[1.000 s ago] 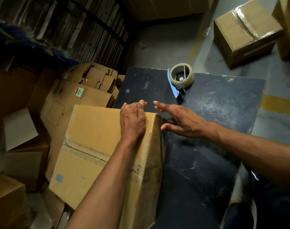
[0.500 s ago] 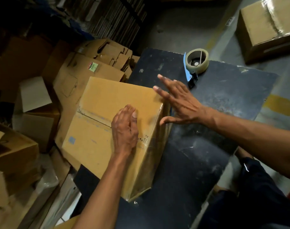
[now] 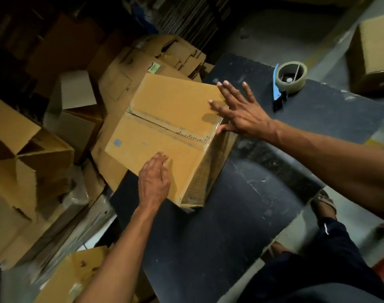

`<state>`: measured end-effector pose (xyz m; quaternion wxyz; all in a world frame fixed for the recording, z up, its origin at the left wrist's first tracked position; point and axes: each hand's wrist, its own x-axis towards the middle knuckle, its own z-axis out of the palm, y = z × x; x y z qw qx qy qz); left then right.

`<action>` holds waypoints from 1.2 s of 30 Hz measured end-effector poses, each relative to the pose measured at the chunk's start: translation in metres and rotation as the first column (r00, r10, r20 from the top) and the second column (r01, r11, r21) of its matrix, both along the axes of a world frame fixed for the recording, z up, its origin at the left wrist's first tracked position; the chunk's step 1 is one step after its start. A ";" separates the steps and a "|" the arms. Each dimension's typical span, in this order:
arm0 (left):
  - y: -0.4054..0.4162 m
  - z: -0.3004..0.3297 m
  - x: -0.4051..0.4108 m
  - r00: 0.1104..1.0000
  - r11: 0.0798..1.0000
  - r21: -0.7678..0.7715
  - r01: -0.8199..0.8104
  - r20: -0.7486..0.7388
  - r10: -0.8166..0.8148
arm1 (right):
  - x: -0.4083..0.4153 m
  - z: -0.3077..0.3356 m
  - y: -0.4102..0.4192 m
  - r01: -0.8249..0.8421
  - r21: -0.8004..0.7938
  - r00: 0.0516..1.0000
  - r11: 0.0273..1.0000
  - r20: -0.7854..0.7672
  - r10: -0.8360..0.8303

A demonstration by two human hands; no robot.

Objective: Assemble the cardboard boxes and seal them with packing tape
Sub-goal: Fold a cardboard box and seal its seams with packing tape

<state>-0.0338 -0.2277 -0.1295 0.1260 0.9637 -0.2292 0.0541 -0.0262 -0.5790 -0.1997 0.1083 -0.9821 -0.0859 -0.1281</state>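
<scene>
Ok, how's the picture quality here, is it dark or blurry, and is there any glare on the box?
Head view: dim overall, the shelves top left nearly black; light falls on the box, with a sheen on the tape along its seam; the right hand casts a shadow on the box top; edges look soft from motion blur; the wide lens bends the table edges.

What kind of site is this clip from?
Probably a packing or warehouse area. Flattened cartons are piled beside a dark worktable, a tape dispenser sits on it, and both hands rest on a closed box; another sealed box stands on the concrete floor.
</scene>
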 end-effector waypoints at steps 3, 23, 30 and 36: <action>0.048 -0.006 -0.027 0.995 0.984 0.145 0.102 0.002 -0.104 | -0.010 0.005 0.033 -0.076 0.039 0.997 0.996 0.003 0.076; 0.060 -0.015 -0.042 0.984 0.937 0.299 0.180 -0.040 -0.176 | -0.053 -0.019 0.157 -0.327 -0.010 0.933 0.945 0.158 0.324; 0.058 -0.011 -0.043 0.985 0.941 0.291 0.174 -0.058 -0.164 | -0.057 -0.015 0.151 -0.332 0.028 0.932 0.943 0.164 0.324; 0.058 -0.009 -0.044 0.984 0.934 0.311 0.174 -0.098 -0.151 | -0.066 -0.024 0.165 -0.318 -0.008 0.941 0.948 0.121 0.316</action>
